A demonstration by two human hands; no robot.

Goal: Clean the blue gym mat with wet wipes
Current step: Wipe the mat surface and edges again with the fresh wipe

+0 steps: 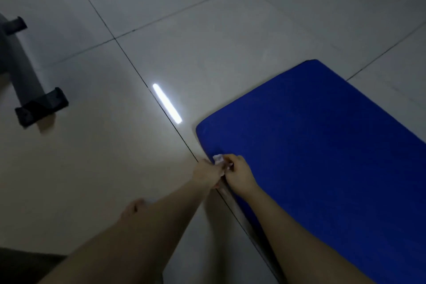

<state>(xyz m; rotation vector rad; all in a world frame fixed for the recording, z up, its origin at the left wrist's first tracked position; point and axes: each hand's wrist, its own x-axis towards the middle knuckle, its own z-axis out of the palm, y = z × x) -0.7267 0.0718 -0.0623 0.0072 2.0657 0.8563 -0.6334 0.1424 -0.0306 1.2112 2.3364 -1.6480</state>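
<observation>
Both hands, left hand (207,172) and right hand (238,172), pinched the wet wipe (218,159) at the blue gym mat (322,145)'s near-left edge; unfolding it fully would help.

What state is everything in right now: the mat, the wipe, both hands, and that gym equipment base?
Blue gym mat: laid flat on the tiled floor.
Wet wipe: crumpled, held at the mat's left edge.
Left hand: pinches the wipe.
Right hand: fingers curled round the wipe.
Grey equipment base: rests on the floor, apart from the mat.
</observation>
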